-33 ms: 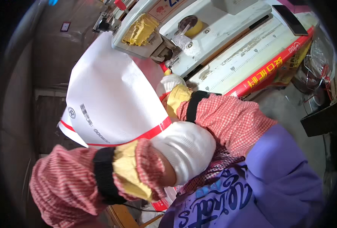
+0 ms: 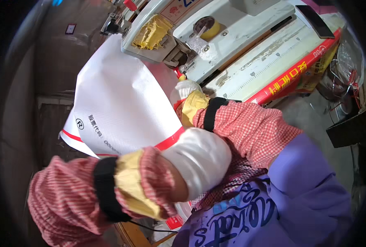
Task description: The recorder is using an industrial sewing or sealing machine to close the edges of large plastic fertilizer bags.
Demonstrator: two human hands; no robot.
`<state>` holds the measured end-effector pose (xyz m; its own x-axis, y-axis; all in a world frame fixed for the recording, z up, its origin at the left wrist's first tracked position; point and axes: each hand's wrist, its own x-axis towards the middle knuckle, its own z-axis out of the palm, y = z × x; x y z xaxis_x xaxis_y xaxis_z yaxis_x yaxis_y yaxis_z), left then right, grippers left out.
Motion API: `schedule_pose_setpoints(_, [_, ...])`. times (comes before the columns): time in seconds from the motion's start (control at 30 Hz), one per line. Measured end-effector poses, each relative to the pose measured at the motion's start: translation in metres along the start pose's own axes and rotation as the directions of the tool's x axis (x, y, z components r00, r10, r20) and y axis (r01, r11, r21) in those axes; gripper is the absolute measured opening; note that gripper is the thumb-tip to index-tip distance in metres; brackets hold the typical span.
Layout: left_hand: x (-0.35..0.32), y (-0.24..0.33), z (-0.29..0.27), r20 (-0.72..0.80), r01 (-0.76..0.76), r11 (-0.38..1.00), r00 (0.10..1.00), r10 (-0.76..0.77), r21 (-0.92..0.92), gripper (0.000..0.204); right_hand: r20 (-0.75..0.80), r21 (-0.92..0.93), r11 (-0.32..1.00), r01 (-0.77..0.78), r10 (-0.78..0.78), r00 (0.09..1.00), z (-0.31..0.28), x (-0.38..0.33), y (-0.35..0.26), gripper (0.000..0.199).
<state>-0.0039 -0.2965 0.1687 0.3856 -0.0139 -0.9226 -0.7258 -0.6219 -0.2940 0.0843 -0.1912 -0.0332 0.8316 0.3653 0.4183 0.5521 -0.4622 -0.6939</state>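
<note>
Head view: hands (image 2: 201,162) apart, grip unclear, checked sleeve (image 2: 63,197) overlapping white bag (image 2: 121,88), tape (image 2: 212,31) beyond.

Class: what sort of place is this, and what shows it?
Probably a sewing workshop: there is what looks like an industrial sewing machine, a large white sack beside it and a ruler-marked worktable.

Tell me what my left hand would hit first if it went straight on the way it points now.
Probably the red-checked right sleeve, just beyond the white-gloved left hand in the picture, though depth is unclear.
</note>
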Motion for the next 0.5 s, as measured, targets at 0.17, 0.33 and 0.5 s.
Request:
schedule_pose_setpoints(0.17, [-0.008, -0.075, 0.015, -0.309, -0.087, 0.977, 0.940, 0.146, 0.196, 0.013, -0.419, 0.692, 0.663, 0.287, 0.044, 0.907, 0.032, -0.005, 0.030, 0.025])
schedule_pose_setpoints(0.33, [-0.001, -0.184, 0.020, -0.608, -0.091, 0.944, 0.744, 0.276, 0.318, 0.036, 0.000, -0.304, 0.906, 0.296, -0.311, 0.950, 0.069, -0.051, 0.022, 0.016])
schedule_pose_setpoints(0.5, [-0.036, -0.160, 0.042, -0.668, -0.239, 0.970, 0.730, 0.148, -0.046, 0.008, 0.068, -0.343, 0.906, 0.248, -0.240, 0.968, -0.069, -0.047, -0.011, 0.016])
